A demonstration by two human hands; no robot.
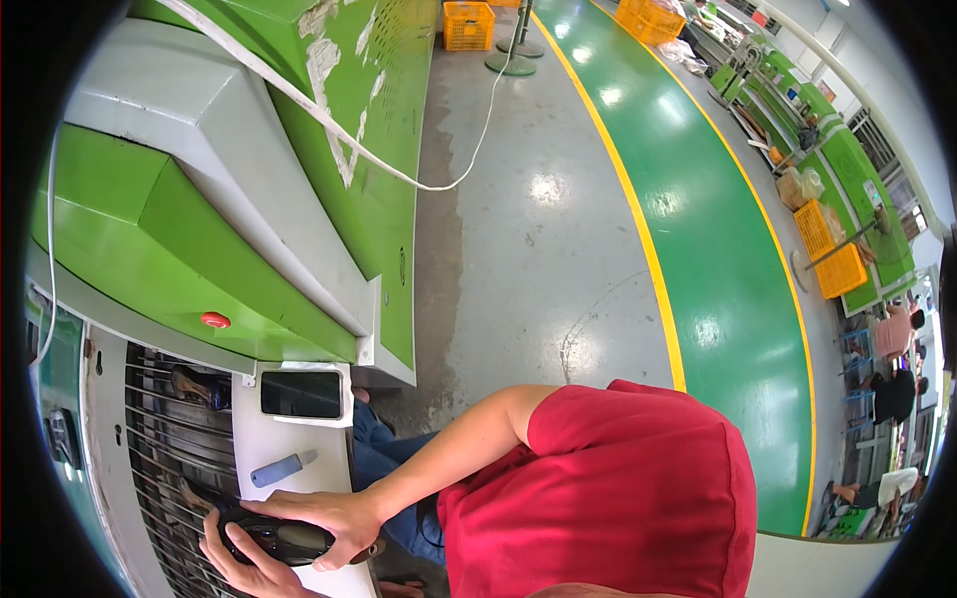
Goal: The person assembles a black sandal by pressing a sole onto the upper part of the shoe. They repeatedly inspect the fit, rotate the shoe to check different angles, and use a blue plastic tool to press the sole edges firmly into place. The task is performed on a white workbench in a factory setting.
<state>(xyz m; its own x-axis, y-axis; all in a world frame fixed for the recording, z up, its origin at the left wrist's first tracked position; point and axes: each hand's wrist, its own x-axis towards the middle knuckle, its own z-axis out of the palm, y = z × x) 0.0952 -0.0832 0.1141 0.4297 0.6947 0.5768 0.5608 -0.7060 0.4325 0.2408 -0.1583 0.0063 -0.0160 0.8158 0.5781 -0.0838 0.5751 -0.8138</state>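
Observation:
A glossy black shoe (289, 538) is between my two hands, over the edge of a white ledge (324, 453) beside a rack of metal bars. My right hand (334, 513) lies across its upper side, thumb and fingers closed round it. On the side away from it, my left hand (254, 563) curls its fingers over the shoe's other end; part of that hand is cut off by the lower rim. Just beyond my right hand lies a small tool with a blue-grey handle and short metal blade (284, 468). A dark-screened phone (301, 395) rests farther along the ledge.
Dark shoes (202, 386) sit on the barred rack (164, 439). A green and grey machine (229, 199) with a red button (215, 320) rises past the ledge. A white cable (399, 177) hangs across. Orange crates (469, 27) stand on the floor; people sit far right.

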